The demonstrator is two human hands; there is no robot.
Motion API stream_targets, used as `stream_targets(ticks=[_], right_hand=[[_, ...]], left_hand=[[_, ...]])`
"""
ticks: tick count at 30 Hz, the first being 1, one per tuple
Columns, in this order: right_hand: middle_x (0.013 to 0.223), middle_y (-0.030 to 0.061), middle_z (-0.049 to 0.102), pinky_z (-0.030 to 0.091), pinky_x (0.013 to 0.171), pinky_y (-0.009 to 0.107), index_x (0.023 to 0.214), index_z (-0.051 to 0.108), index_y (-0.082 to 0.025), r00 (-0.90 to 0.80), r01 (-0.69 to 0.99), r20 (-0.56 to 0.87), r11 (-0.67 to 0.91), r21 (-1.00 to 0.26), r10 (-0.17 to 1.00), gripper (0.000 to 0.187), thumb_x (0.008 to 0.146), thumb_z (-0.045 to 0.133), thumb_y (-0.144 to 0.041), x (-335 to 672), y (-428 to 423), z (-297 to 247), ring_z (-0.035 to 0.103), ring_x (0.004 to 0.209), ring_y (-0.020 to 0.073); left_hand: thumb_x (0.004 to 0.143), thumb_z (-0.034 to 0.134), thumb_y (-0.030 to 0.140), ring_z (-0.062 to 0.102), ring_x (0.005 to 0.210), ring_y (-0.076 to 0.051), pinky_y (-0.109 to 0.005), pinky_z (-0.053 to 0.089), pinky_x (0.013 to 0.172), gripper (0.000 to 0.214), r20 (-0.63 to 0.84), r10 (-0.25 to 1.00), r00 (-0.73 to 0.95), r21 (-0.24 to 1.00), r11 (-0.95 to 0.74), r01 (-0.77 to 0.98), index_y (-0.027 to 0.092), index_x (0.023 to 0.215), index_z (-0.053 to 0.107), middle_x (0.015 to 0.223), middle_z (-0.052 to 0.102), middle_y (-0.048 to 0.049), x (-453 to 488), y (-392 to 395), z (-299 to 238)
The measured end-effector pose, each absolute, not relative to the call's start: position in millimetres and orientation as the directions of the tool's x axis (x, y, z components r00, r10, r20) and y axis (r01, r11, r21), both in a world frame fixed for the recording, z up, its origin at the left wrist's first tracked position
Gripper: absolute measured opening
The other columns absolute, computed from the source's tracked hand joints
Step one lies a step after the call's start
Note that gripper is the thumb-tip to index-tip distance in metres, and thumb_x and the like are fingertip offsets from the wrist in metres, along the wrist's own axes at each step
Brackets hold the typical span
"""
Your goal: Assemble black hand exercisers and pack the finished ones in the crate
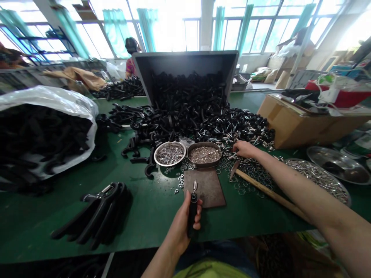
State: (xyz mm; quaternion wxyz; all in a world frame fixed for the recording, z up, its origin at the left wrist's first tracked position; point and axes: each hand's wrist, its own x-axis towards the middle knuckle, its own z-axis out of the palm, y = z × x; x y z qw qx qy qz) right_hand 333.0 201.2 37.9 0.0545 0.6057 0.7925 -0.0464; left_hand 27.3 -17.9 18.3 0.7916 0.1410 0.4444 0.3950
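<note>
My left hand (187,218) is wrapped around a black handle (192,216), held upright near the front edge of the green table. A small metal spring (195,185) stands out of the handle's top, over a brown metal plate (205,186). My right hand (244,149) reaches forward to the edge of the pile of black parts with metal pins (232,125). Its fingers are bent together and point down; what they pinch, if anything, is hidden. Just below it lies a hammer (257,186) with a wooden handle, among loose metal rings (242,187).
Two metal bowls of small parts, a round bowl (158,157) and an oval bowl (189,160), stand behind the plate. A grey bin (185,58) tips out black parts. Black handles (101,216) and a white bag (58,94) lie left; a cardboard box (298,123) stands right.
</note>
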Motion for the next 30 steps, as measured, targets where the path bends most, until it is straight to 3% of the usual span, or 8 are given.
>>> stream_targets(ticks=[5,11,15,19,22,25,28,30], right_hand=[[0.102,0.0058,0.064,0.047,0.083,0.037,0.102,0.063,-0.015,-0.244,0.970,-0.090,0.242,-0.036,0.965,0.022,0.085,0.056,-0.028,319,229,45,0.059,0.093,0.0178],[0.118,0.0085,0.056,0.048,0.086,0.042,0.116,0.055,-0.017,-0.187,0.982,-0.007,0.187,-0.018,0.982,0.032,0.089,0.052,-0.034,282,259,37,0.057,0.102,0.0199],[0.115,0.0076,0.058,0.049,0.084,0.041,0.113,0.056,-0.016,-0.162,0.987,0.000,0.162,0.001,0.987,0.030,0.088,0.053,-0.034,271,262,33,0.057,0.099,0.0189],[0.109,0.0136,0.060,0.046,0.086,0.037,0.107,0.060,-0.011,-0.125,0.992,0.065,0.126,-0.012,0.990,0.023,0.087,0.053,-0.020,271,252,46,0.058,0.100,0.0217],[0.114,0.0191,0.058,0.042,0.091,0.035,0.111,0.059,-0.008,-0.126,0.989,0.148,0.135,-0.054,0.981,0.028,0.086,0.048,-0.011,272,228,65,0.054,0.108,0.0253],[0.113,0.0122,0.061,0.042,0.092,0.034,0.113,0.059,-0.013,-0.172,0.964,0.218,0.209,-0.162,0.961,0.029,0.087,0.050,-0.019,264,179,85,0.055,0.106,0.0224],[0.102,0.0062,0.065,0.050,0.080,0.036,0.103,0.064,-0.021,-0.286,0.713,0.278,0.398,-0.577,0.917,0.024,0.082,0.058,-0.028,241,111,98,0.061,0.089,0.0210],[0.101,0.0058,0.065,0.052,0.076,0.036,0.097,0.065,-0.024,-0.366,0.556,0.279,0.450,-0.699,0.888,0.018,0.080,0.060,-0.028,222,68,99,0.061,0.091,0.0217]], left_hand=[[0.078,0.051,0.063,0.033,0.045,-0.004,-0.014,0.022,0.036,0.052,-0.627,0.745,0.227,0.567,0.636,-0.524,0.012,0.084,0.058,0.063,0.045,0.0018,26,-14,21],[0.082,0.053,0.033,0.031,0.044,-0.004,-0.015,0.022,0.038,0.025,-0.571,0.749,0.337,0.357,0.596,-0.719,0.013,0.066,0.050,0.056,0.042,0.0020,21,-5,21],[0.080,0.053,0.030,0.029,0.042,-0.004,-0.014,0.019,0.038,0.024,-0.527,0.768,0.364,0.284,0.563,-0.776,0.014,0.064,0.048,0.052,0.038,0.0027,19,2,20],[0.081,0.050,0.032,0.028,0.041,-0.005,-0.015,0.019,0.039,0.025,-0.530,0.777,0.340,0.274,0.536,-0.798,0.014,0.064,0.048,0.049,0.036,0.0032,18,9,19],[0.080,0.049,0.030,0.030,0.042,-0.006,-0.017,0.022,0.039,0.020,-0.520,0.798,0.304,0.302,0.504,-0.809,0.015,0.066,0.050,0.048,0.037,0.0024,20,14,20],[0.077,0.049,0.030,0.033,0.043,-0.008,-0.018,0.026,0.041,0.018,-0.506,0.816,0.278,0.316,0.476,-0.821,0.015,0.068,0.052,0.049,0.039,0.0019,22,18,21],[0.076,0.049,0.029,0.034,0.044,-0.008,-0.018,0.027,0.042,0.017,-0.488,0.832,0.265,0.304,0.447,-0.841,0.015,0.068,0.052,0.050,0.040,0.0014,26,19,22],[0.076,0.049,0.028,0.035,0.045,-0.008,-0.019,0.027,0.043,0.016,-0.464,0.848,0.258,0.303,0.425,-0.853,0.015,0.068,0.052,0.050,0.041,0.0011,30,16,24]])
